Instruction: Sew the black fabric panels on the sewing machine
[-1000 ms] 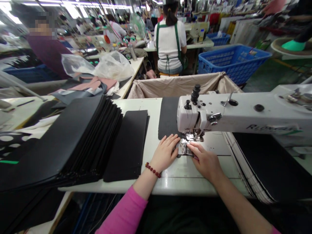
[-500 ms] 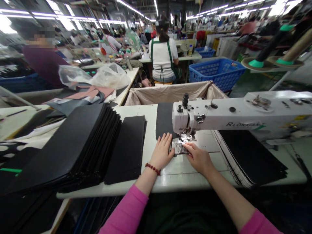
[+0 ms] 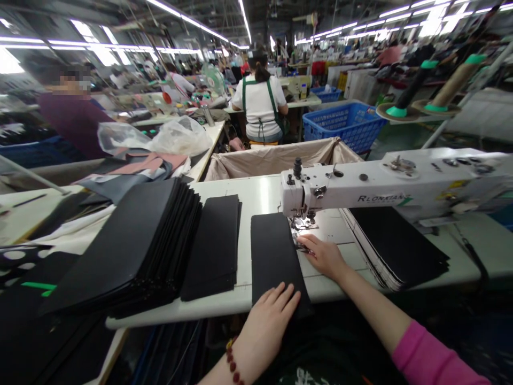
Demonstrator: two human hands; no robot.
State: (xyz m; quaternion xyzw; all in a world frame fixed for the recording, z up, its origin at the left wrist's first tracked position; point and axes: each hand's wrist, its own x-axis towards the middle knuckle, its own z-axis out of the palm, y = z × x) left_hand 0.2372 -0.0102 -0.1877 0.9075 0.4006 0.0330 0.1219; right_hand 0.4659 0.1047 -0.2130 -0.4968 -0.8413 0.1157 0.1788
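My left hand (image 3: 269,326) lies flat with its fingers stretched over the near end of a black panel (image 3: 272,246), holding nothing. The panel rests on the machine table, its right edge beside the needle area and its near end at the table's front edge. At the white sewing machine (image 3: 344,187), my right hand (image 3: 326,259) has its fingers closed around a small shiny metal attachment (image 3: 301,245) just in front of the presser foot (image 3: 304,222). The fingertips and thumb partly cover that attachment.
Left of the panel lie a low pile of black panels (image 3: 214,240) and a tall stack (image 3: 116,240). More panels with pale edges (image 3: 401,246) sit under the machine arm. Behind the table are a fabric-lined bin (image 3: 272,160), a blue basket (image 3: 344,125) and a seated person (image 3: 260,101).
My left hand has come back towards me from beside the needle, and the black panel has slid nearer to the front edge. My right hand stays by the metal attachment. The view has shifted slightly.
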